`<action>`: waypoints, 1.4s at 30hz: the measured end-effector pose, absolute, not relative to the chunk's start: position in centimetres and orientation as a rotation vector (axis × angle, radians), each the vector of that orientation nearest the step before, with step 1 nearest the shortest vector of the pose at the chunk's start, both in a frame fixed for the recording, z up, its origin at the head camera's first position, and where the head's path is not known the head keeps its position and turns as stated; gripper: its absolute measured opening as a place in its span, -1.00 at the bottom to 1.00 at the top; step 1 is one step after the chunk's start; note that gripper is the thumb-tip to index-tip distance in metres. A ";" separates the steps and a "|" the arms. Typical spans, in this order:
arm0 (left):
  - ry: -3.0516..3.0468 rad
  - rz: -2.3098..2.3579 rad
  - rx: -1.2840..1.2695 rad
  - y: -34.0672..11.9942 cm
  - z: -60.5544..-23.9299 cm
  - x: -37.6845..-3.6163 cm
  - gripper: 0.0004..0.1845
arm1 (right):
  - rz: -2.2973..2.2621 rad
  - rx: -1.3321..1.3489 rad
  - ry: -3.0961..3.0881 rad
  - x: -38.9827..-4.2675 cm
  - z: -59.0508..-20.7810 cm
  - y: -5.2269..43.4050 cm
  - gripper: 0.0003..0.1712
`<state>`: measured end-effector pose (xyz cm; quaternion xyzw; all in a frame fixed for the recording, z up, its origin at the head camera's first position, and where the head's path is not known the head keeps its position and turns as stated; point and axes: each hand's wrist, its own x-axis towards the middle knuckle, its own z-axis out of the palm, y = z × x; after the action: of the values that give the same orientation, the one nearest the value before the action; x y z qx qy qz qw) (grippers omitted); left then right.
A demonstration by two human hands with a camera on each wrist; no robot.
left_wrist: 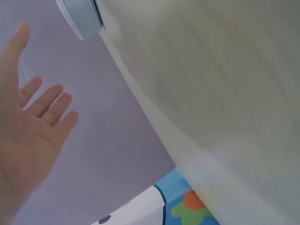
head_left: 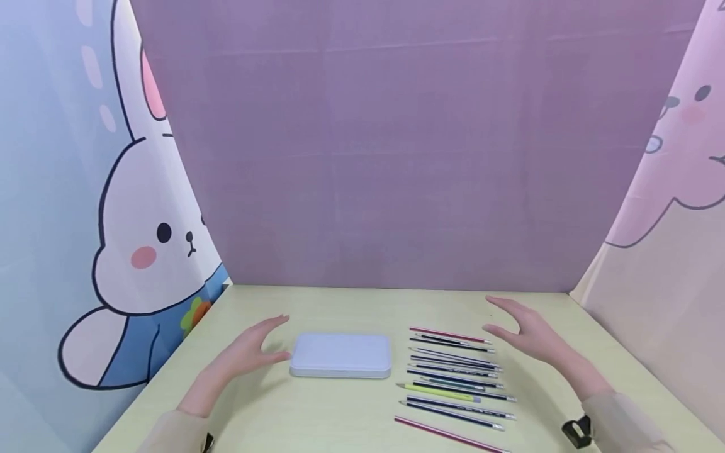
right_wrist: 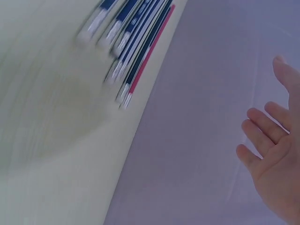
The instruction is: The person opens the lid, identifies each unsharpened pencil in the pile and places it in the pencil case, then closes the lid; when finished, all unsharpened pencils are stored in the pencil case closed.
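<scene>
"Lavender-white is the colour of the flat case; where is it placed?"

"On the bench, between the two hands and to the left of the pencils. Its long axis is laid from left to right. It is much more nearly reached by the left hand, whose thumb is seen just beside its left edge; in the left wrist view a gap is shown between them."

"And how are the pencils arranged?"

"In spaced rows, one behind another, with long axes slanted slightly off left-to-right. Mostly dark ones are seen; the far side is edged by a red pencil, the near side by a second red pencil, and a yellow-green pencil is set among them. The pale ends of the dark ones are turned towards the right hand, which is clearly the nearer to them."

"Is anything gripped?"

"Nothing, by either hand. Both are held raised above the bench, palms turned inward, fingers extended forward and thumbs spread wide. The right hand is poised by the farthest pencils' right ends, apart from them."
</scene>
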<state>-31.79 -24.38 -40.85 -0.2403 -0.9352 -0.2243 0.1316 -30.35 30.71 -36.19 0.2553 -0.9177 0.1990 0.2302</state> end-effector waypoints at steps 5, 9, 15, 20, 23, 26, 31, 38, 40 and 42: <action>-2.712 -0.710 -0.735 -23.7 -41.0 -32.3 -0.17 | 0.600 0.722 -2.529 -30.8 -36.1 28.8 -0.33; -2.722 -0.789 -0.724 -23.4 -41.0 -32.6 -0.16 | 0.651 0.743 -2.515 -31.1 -36.0 27.2 -0.34; -2.732 -0.940 -0.753 -23.1 -41.1 -32.9 -0.17 | 0.731 0.789 -2.497 -31.7 -36.2 24.9 -0.36; -2.733 -0.978 -0.778 -23.0 -41.3 -33.2 -0.18 | 0.793 0.828 -2.477 -32.2 -36.5 23.1 -0.39; -2.735 -0.998 -0.793 -22.8 -41.5 -33.5 -0.21 | 0.842 0.826 -2.494 -32.3 -36.8 21.9 -0.38; -2.747 -1.024 -0.804 -22.6 -41.7 -33.8 -0.22 | 0.885 0.827 -2.524 -32.2 -36.9 20.6 -0.37; -2.780 -1.058 -0.809 -22.2 -41.9 -34.1 -0.19 | 0.931 0.867 -2.552 -32.3 -37.2 18.6 -0.37; -2.849 -1.080 -0.770 -22.0 -42.0 -34.3 -0.15 | 1.002 0.901 -2.575 -32.1 -37.2 16.0 -0.38; -2.870 -1.069 -0.765 -21.9 -42.1 -34.3 -0.14 | 1.019 0.901 -2.585 -31.9 -37.2 15.2 -0.38; -2.884 -1.058 -0.776 -21.8 -42.1 -34.3 -0.14 | 1.017 0.911 -2.584 -31.8 -37.2 14.5 -0.39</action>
<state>-34.26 -21.75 -42.09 -0.2450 -0.9101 -0.3339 -0.0137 -31.76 14.52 -37.24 0.3099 -0.8788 0.3458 0.1094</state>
